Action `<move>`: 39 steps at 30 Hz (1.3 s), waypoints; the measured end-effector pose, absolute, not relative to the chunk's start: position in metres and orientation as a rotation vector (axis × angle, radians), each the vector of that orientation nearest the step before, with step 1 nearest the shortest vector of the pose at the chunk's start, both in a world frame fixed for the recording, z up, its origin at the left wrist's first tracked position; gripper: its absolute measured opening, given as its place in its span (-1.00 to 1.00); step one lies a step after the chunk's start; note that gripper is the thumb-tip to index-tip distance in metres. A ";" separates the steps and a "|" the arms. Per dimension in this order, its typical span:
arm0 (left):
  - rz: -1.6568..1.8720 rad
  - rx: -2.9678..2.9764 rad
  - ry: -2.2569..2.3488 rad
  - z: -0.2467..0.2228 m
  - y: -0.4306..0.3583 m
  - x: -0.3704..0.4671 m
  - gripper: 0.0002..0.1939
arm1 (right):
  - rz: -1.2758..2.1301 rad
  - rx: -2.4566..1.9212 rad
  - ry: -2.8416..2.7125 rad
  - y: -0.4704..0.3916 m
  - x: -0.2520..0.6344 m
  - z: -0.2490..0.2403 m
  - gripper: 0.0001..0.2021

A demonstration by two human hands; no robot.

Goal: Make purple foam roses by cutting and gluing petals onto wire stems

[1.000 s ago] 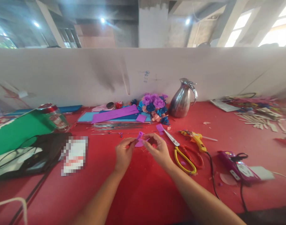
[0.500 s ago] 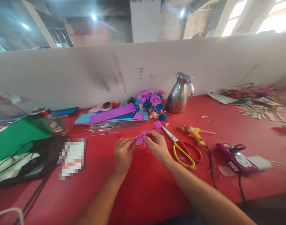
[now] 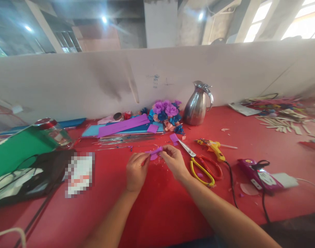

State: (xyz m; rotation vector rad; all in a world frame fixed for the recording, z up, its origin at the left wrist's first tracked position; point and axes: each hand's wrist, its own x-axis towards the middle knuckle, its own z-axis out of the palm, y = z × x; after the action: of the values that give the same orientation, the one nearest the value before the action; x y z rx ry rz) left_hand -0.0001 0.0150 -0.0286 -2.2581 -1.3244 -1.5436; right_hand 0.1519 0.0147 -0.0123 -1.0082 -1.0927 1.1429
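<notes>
Between my two hands is a small piece of purple paper (image 3: 156, 151), curled into a narrow roll. My left hand (image 3: 138, 170) pinches its left end, fingers closed. At the other end, my right hand (image 3: 173, 161) holds the roll between thumb and fingertips. Another bit of purple paper shows just below the roll; I cannot tell whether it is joined to it. Right of my right hand lie scissors (image 3: 202, 170) with yellow and red handles, blades pointing up-left. A purple square (image 3: 173, 138) lies by the scissor tips.
A yellow glue gun (image 3: 216, 151) and a purple power strip (image 3: 261, 175) with cords lie to the right. Behind are a steel jug (image 3: 198, 106), paper flowers (image 3: 165, 112), purple strips (image 3: 123, 125) and thin wires (image 3: 121, 142). A jar (image 3: 55, 132) leans at left.
Both hands stay nearly in place, still holding the purple paper. The rolled piece is tilted slightly differently, with its right end a little further right.
</notes>
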 end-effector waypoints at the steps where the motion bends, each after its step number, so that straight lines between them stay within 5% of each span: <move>1: -1.559 -2.259 -1.344 -0.029 0.015 0.000 -0.88 | 1.142 -1.011 -1.095 0.015 0.152 -0.013 -0.92; 18: -2.168 -2.584 -1.994 -0.030 0.021 0.003 -0.83 | 1.446 -0.871 -0.943 0.013 0.152 -0.005 -0.86; 32: -1.879 -2.538 -1.817 -0.023 0.017 0.004 -0.87 | 1.214 -0.997 -1.022 0.013 0.153 -0.004 -0.87; 39: -1.975 -2.552 -1.745 -0.024 0.021 0.002 -0.87 | 1.384 -0.960 -0.896 0.012 0.156 -0.002 -0.87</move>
State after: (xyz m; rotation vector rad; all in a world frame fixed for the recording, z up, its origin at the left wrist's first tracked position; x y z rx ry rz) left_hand 0.0024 0.0208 -0.0244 -2.5521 -1.7446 -1.9751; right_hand 0.1557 0.0123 -0.0018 -0.9604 -0.8961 1.3838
